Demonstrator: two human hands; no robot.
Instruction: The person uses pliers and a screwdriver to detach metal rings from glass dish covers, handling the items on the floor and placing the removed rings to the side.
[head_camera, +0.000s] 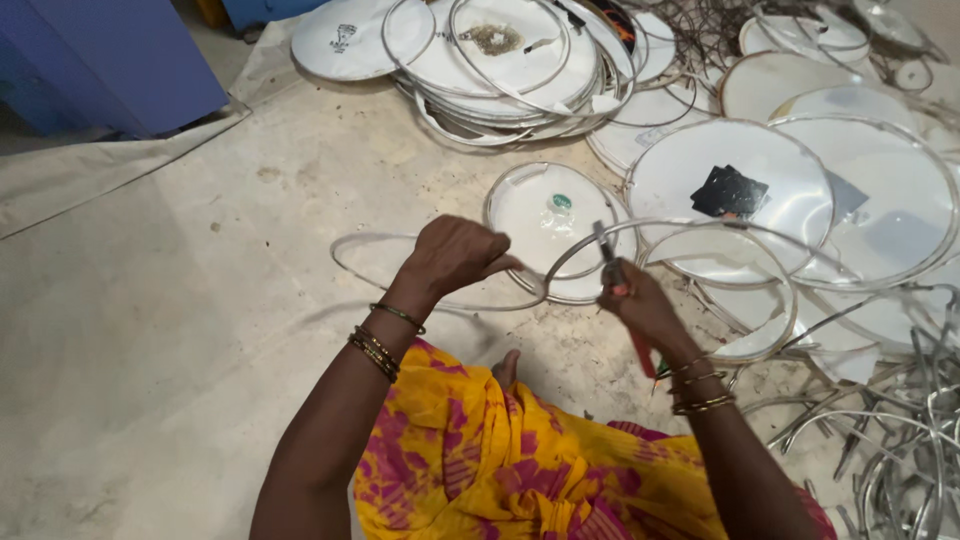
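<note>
On the floor, left hand (455, 255) grips a hoop (440, 272); right hand (635, 305) clasps pliers (612, 265), tips seemingly blurred, before a green-stickered disc (545, 215).

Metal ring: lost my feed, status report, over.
Left hand gripping metal ring. Right hand holding red-handled pliers at ring. Round white discs piled ahead.

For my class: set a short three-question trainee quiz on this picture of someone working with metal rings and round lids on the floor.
1. True or false: the right hand holds red-handled pliers.
2. The left hand grips: A) a thin metal ring B) a cup C) a brush.
3. Where does the stack of lids lie?

Key: 1 true. 2 A. 3 On the floor at the top, beyond the hands.
</note>
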